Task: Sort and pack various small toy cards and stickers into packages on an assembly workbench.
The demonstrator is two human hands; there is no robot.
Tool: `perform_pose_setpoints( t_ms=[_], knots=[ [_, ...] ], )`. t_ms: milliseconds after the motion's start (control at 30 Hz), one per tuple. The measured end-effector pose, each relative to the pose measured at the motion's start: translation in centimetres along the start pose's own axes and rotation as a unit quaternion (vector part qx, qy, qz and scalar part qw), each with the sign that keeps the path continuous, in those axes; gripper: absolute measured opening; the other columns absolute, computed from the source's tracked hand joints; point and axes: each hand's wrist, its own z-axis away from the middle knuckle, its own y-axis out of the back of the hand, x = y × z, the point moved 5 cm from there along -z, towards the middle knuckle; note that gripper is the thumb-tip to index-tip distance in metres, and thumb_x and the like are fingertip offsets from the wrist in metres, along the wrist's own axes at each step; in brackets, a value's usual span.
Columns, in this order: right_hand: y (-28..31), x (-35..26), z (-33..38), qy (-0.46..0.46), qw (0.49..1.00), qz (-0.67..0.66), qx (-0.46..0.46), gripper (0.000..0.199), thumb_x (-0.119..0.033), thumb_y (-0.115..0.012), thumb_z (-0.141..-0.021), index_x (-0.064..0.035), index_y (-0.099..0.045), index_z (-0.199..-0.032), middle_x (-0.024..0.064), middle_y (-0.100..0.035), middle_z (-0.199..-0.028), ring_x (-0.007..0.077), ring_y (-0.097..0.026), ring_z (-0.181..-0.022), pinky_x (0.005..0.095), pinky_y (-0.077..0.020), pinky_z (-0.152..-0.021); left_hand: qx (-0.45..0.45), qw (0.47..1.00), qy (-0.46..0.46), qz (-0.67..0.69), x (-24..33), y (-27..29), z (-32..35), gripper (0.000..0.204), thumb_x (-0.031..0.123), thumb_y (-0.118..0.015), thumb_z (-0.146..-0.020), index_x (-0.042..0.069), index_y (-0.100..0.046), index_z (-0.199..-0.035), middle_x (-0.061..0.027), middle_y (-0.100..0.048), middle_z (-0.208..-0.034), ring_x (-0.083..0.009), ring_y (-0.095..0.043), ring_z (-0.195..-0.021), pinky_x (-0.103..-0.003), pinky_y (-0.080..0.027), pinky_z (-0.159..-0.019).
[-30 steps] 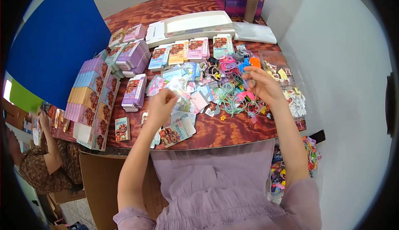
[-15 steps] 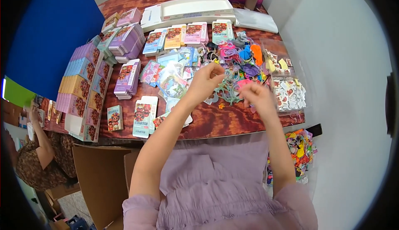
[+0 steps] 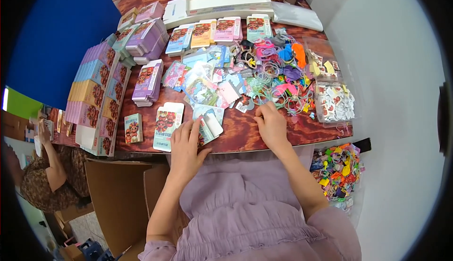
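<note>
Both hands lower now: left hand (image 3: 186, 143) flat on upright card packet (image 3: 207, 124), right hand (image 3: 271, 124) empty.

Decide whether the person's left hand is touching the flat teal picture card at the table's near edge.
Touching. The head view shows the left hand lying palm-down with its fingers overlapping the flat teal picture card, no gap visible.

The left hand (image 3: 186, 144) lay flat beside a card (image 3: 209, 124); the right hand (image 3: 271, 123) touched hair ties (image 3: 278, 88) on the table (image 3: 245, 133).
</note>
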Motion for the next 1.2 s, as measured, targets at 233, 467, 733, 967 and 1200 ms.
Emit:
perform_pose_setpoints(
  t_ms=[233, 467, 733, 967, 1200],
  knots=[
    [1.4, 2.1, 0.2, -0.016, 0.981, -0.187, -0.037, 0.021, 0.003, -0.067, -0.082, -0.0009, -0.064, -0.102, 0.0092, -0.064, -0.092, 0.0210, -0.064, -0.081, 0.0317, -0.0507, -0.071, 0.009, 1.000, 0.018, 0.021, -0.7, -0.4, 0.6, 0.079, 0.004, -0.080, -0.073, 0.003, -0.043, -0.143, -0.0180, -0.049, -0.135, -0.0366, -0.048, -0.123, -0.045, -0.039, -0.103],
    [4.5, 2.1, 0.9, -0.029, 0.992, -0.119, 0.007, 0.011, 0.001, -0.064, -0.086, 0.0024, -0.067, -0.096, 0.0114, -0.065, -0.089, 0.0236, -0.064, -0.081, 0.0329, -0.0498, -0.074, 0.074, 0.988, 0.032, 0.130, 0.5, 1.0, 1.1, 0.075, 0.007, -0.079, -0.077, 0.002, -0.045, -0.144, -0.0195, -0.051, -0.135, -0.0365, -0.052, -0.121, -0.043, -0.046, -0.098],
    [5.1, 1.0, 0.5, 0.028, 0.997, -0.031, 0.057, 0.009, -0.002, -0.065, -0.086, 0.0002, -0.068, -0.094, 0.0145, -0.063, -0.088, 0.0325, -0.064, -0.082, 0.0374, -0.0497, -0.074, 0.047, 0.957, 0.106, 0.264, 1.6, 0.5, 1.1, 0.086, 0.004, -0.079, -0.074, 0.003, -0.037, -0.149, -0.0182, -0.049, -0.131, -0.0346, -0.052, -0.121, -0.041, -0.045, -0.100],
    [4.6, 1.0, 1.7, 0.113, 0.991, 0.066, -0.042, 0.016, -0.002, -0.064, -0.085, -0.0025, -0.066, -0.101, 0.0120, -0.062, -0.097, 0.0322, -0.065, -0.085, 0.0400, -0.0523, -0.073, 0.036, 0.960, 0.083, 0.264, 1.5, -0.4, 1.7, 0.083, 0.000, -0.079, -0.072, 0.002, -0.039, -0.144, -0.0175, -0.045, -0.131, -0.0354, -0.050, -0.121, -0.041, -0.043, -0.102],
    [4.0, 1.1, 1.4, 0.172, 0.977, 0.105, -0.069, 0.009, 0.000, -0.060, -0.085, -0.0007, -0.055, -0.093, 0.0149, -0.054, -0.095, 0.0360, -0.061, -0.080, 0.0428, -0.0509, -0.067, -0.019, 0.926, 0.072, 0.371, 3.1, -1.8, 0.8, 0.079, -0.001, -0.081, -0.070, 0.006, -0.047, -0.141, -0.0105, -0.047, -0.133, -0.0245, -0.054, -0.119, -0.034, -0.049, -0.094]
  ],
)
